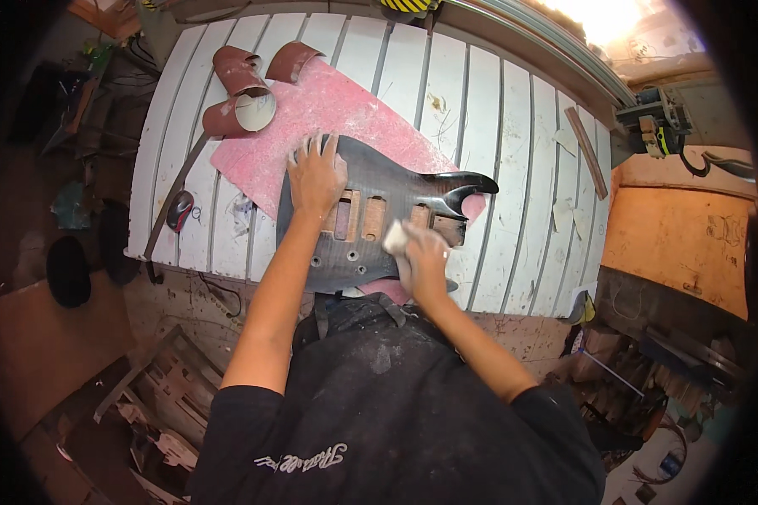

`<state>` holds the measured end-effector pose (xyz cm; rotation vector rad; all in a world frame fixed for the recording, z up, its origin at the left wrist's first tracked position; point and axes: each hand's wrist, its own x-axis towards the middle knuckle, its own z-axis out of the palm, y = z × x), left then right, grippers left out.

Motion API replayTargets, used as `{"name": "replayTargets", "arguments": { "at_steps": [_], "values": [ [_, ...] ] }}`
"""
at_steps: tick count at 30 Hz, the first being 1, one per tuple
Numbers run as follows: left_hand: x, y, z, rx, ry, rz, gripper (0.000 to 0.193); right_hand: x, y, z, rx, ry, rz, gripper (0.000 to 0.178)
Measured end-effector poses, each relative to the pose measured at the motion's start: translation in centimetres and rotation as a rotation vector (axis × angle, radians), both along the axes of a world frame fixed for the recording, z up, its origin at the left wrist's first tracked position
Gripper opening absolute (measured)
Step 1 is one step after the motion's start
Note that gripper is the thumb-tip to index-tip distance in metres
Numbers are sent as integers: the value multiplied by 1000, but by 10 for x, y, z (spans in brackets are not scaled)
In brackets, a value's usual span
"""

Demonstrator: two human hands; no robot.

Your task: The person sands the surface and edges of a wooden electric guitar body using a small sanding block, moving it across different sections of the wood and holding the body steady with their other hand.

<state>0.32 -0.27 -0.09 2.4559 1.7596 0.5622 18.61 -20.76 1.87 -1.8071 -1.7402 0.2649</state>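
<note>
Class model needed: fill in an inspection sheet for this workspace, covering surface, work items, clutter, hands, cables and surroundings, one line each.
Surface: white slatted table, marked in places; a speckled pink sheet lies partly under the work.
Work items: dark guitar body with cut-out cavities and round holes; pale block on it.
Clutter: rolled brown sheets, a black-and-red object, a brown strip.
Hands: left hand spread on the body; right hand gripping the block.
Cables: thin dark cord below the table's near edge, its ends unclear.
Surroundings: orange-brown panel at right; bright light upper right.
</note>
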Motion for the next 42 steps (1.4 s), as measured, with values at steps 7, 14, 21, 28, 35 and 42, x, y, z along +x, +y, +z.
{"name": "replayTargets", "arguments": {
  "at_steps": [7,14,21,28,35,42],
  "values": [
    [0,3,-2,-23,-2,-9,51,17,72,-1,25,-15,-4,20],
    [-1,2,-5,-26,-3,4,51,0,-16,7,-28,-18,54,19],
    [4,1,0,-38,-13,-1,49,15,71,-1,5,-20,-56,21],
    [1,1,-2,-14,8,1,49,-2,-26,2,-47,11,67,13],
    [3,4,-4,-2,-8,-11,49,22,77,-6,64,-4,-72,21],
    [1,3,-5,-15,14,-1,49,0,-23,0,-27,28,65,18]
  ]
}}
